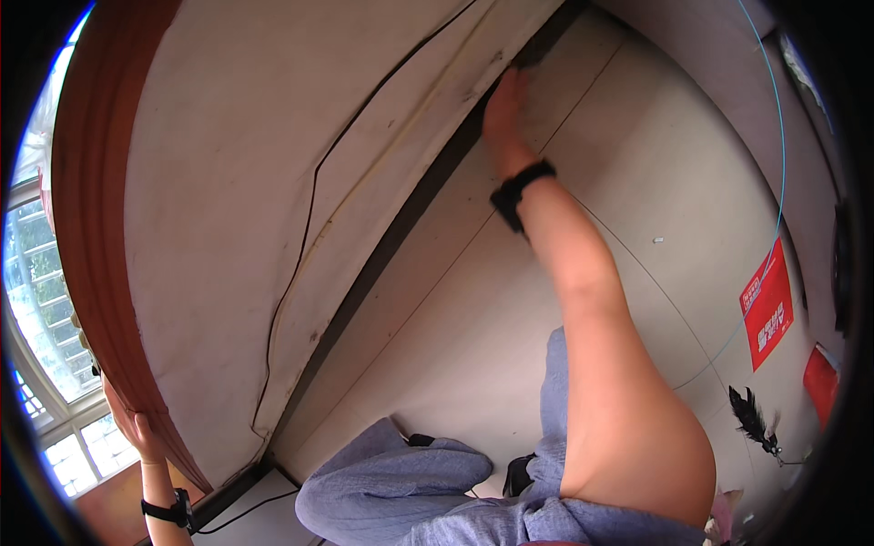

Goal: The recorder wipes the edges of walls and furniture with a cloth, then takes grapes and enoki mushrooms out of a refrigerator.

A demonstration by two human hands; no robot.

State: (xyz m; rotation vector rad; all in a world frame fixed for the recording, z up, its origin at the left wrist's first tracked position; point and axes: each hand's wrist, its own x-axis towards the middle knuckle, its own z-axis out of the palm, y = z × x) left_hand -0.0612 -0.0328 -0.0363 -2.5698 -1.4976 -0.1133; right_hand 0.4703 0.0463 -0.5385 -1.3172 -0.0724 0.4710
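Observation:
My right hand (506, 116) reaches down to the dark baseboard (382, 256) where the wall meets the tiled floor. Motion blurs its fingers, and I cannot tell whether they hold anything. A dark blurred patch (539, 51) lies just past the fingertips; I cannot make out what it is. At the far left, my left hand (140, 430) grips the edge of a red-brown window sill (92, 170), its thumb on the near side and the fingers partly hidden. Each wrist wears a black band.
A black cable (315, 170) runs along the white wall (225, 170). On the floor tiles (437, 355) lie a red printed card (768, 307), a black feather toy (751, 420) and a small white scrap (658, 239). A thin blue line (778, 136) crosses the right side. A barred window (51, 286) is at left.

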